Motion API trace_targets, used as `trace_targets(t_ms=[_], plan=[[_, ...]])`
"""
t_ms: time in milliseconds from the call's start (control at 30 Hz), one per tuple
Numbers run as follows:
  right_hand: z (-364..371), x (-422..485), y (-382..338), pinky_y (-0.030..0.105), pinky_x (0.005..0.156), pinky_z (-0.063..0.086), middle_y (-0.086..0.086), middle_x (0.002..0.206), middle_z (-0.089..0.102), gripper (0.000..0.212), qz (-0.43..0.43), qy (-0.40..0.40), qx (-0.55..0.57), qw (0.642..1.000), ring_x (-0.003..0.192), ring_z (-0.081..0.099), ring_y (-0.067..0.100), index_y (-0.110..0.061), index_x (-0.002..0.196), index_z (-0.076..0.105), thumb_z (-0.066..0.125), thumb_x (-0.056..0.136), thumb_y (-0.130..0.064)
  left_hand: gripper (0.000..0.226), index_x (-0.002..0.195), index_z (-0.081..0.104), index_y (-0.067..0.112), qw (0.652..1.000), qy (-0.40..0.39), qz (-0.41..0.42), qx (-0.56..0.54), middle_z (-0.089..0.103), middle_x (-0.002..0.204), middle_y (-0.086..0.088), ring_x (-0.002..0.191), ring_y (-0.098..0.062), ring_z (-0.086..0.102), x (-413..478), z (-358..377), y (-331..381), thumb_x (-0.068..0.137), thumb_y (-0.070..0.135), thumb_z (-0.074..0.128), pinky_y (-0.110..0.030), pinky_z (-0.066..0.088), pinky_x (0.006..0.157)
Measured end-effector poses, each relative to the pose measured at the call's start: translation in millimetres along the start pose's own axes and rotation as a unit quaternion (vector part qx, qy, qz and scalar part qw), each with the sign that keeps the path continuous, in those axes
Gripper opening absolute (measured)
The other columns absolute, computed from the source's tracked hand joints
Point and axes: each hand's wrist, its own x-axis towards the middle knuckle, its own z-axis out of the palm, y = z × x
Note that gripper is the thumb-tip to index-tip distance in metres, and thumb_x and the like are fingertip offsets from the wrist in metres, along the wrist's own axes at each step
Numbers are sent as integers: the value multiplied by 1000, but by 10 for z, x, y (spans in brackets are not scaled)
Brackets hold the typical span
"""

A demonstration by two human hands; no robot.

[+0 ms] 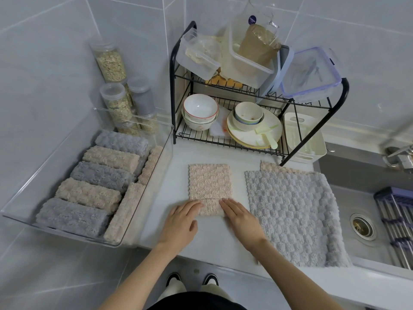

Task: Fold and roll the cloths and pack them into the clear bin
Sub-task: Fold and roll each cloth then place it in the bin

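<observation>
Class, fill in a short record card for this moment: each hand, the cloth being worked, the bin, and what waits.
Left hand: fingers flat on near end of beige cloth
Right hand: same, other side
Cloth shape: folded strip on counter, near end turned over
Clear bin: holds grey and beige rolled cloths
Waiting: grey cloth lying flat at sink edge

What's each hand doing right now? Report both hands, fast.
Left hand: open, fingertips pressing the rolled near end of the beige cloth.
Right hand: open, fingertips pressing the same roll.
</observation>
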Motion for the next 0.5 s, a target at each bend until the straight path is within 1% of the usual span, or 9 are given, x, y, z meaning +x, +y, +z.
trace_targets(t_ms=[67, 100, 167, 233, 300, 333, 400, 433, 500], plan=[[-58, 41, -38, 25, 80, 55, -1, 121, 65, 59, 30, -13, 25, 999, 112, 62, 15, -14, 124, 62, 65, 69, 9, 55, 120, 55, 26, 1000, 12, -16, -20, 62, 119, 9, 108, -8, 55, 62, -22, -7, 72, 8, 74, -20, 30, 91], [-76, 63, -43, 27, 79, 57, -2, 125, 63, 61, 49, -17, 45, 998, 117, 59, 15, -16, 127, 59, 60, 72, 12, 50, 118, 58, 25, 999, 17, -24, -28, 65, 114, 8, 103, -11, 59, 94, -28, -14, 74, 7, 73, -20, 32, 89], [-89, 96, -6, 33, 85, 52, -4, 135, 53, 55, 89, -48, 100, 990, 128, 45, 14, -20, 134, 50, 45, 87, 7, 36, 119, 61, 24, 999, 6, -40, -37, 66, 109, 7, 101, -14, 60, 144, -51, -36, 85, 11, 63, -23, 38, 87], [-114, 116, 36, 37, 93, 47, -2, 132, 52, 46, 116, -88, 166, 975, 126, 41, 16, -22, 135, 48, 40, 93, -2, 30, 120, 61, 21, 996, -14, -66, -64, 66, 107, 4, 103, -17, 57, 161, -83, -60, 91, 19, 56, -27, 40, 87], [-149, 127, 71, 36, 94, 43, 2, 118, 55, 40, 152, -107, 226, 956, 116, 47, 18, -24, 132, 50, 40, 96, -9, 27, 118, 62, 20, 991, -14, -108, -78, 67, 99, 3, 102, -18, 56, 154, -115, -77, 92, 27, 55, -29, 37, 85], [-175, 127, 83, 33, 91, 43, 3, 109, 55, 37, 175, -112, 248, 946, 108, 50, 19, -23, 129, 52, 41, 97, -11, 27, 115, 62, 22, 989, -19, -128, -72, 66, 94, 5, 101, -17, 56, 146, -126, -80, 92, 33, 55, -29, 34, 84], [-214, 129, 111, 26, 74, 42, 2, 89, 56, 27, 215, -123, 282, 927, 86, 53, 18, -18, 121, 56, 44, 97, -16, 23, 103, 64, 25, 983, -38, -163, -74, 62, 83, 11, 96, -15, 56, 126, -133, -82, 91, 41, 53, -29, 28, 81], [-223, 127, 117, 24, 64, 39, 1, 79, 54, 22, 232, -128, 298, 917, 75, 51, 16, -15, 115, 58, 46, 97, -17, 21, 95, 63, 25, 979, -48, -178, -85, 61, 79, 12, 93, -14, 57, 121, -132, -85, 91, 44, 53, -29, 26, 79], [-242, 129, 116, 23, 55, 33, 0, 70, 49, 11, 264, -135, 318, 900, 66, 44, 15, -17, 97, 57, 47, 97, -21, 24, 80, 57, 26, 973, -66, -200, -94, 62, 77, 12, 90, -13, 58, 125, -132, -74, 91, 46, 51, -30, 25, 77]])
